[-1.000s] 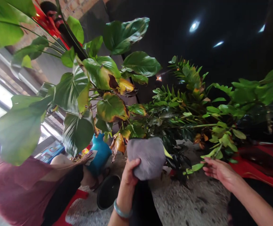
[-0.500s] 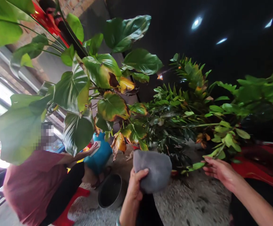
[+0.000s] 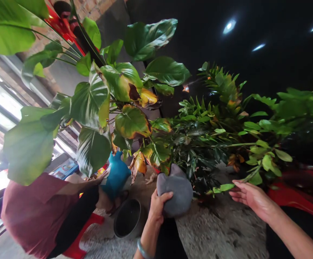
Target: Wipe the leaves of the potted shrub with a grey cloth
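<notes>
A soft-looking grey cloth with two pointed, ear-like corners is in my left hand, the thumb lying across its face. The fingers behind it are hidden. Right of it, my right hand pinches a green plant stem near its small leaves between thumb and fingertips. The other fingers are loosely curled. Drooping leaves of that stem hang just left of the fingertips, apart from the cloth.
Large-leaved plant fills the upper left, some leaves browned. Bushy foliage stands ahead. A dark bucket sits on the rough floor. Left of it, a person in a red shirt is on a red stool. Red furniture lies right.
The grey cloth has turned in my left hand, so its two ear-like corners now point up. My right hand stays on the stem. The view has shifted slightly.
</notes>
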The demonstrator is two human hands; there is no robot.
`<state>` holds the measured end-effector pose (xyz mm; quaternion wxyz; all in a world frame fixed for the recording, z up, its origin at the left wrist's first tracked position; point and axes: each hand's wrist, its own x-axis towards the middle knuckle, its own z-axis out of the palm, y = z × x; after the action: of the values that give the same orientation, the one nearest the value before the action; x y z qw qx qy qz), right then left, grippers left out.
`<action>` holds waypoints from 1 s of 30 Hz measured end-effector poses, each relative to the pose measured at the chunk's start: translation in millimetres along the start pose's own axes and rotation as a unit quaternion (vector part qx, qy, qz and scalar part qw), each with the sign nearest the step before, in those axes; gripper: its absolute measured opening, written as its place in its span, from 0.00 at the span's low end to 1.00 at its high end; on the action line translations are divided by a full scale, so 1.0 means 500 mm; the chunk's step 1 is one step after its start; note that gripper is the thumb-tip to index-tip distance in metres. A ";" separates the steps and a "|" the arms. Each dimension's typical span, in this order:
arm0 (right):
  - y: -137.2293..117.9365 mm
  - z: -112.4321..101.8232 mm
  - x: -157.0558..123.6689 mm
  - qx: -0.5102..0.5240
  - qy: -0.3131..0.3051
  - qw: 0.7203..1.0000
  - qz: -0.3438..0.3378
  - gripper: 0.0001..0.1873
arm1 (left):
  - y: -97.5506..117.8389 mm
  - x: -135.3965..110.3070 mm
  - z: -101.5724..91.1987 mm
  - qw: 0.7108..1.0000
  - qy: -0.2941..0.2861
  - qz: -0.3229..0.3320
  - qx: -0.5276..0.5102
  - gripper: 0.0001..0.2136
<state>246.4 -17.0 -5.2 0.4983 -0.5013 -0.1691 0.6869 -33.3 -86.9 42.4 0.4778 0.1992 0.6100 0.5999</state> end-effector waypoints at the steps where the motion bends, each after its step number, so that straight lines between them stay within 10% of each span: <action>1: 0.001 -0.004 0.003 0.000 0.004 1.000 -0.001 0.09 | 0.002 -0.011 -0.012 1.000 -0.015 -0.008 -0.008 0.17; 9: 0.000 -0.006 0.009 0.017 -0.019 1.000 -0.001 0.08 | 0.152 0.013 0.028 0.975 0.068 0.158 -0.138 0.21; 18: -0.004 0.001 0.000 0.019 0.003 1.000 0.003 0.09 | -0.018 0.001 0.029 0.992 0.051 -0.074 -0.094 0.15; 26: -0.013 0.004 -0.007 0.023 0.009 1.000 0.015 0.08 | 0.140 0.001 0.039 0.973 0.061 0.098 -0.199 0.15; 30: -0.013 0.012 -0.012 0.023 0.014 1.000 0.010 0.08 | 0.078 0.025 0.066 0.989 0.045 0.043 -0.134 0.18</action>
<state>244.7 -17.7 5.5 0.5053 -0.5012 -0.1413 0.6881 -24.9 -50.9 79.7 0.4457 0.1321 0.5358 0.7048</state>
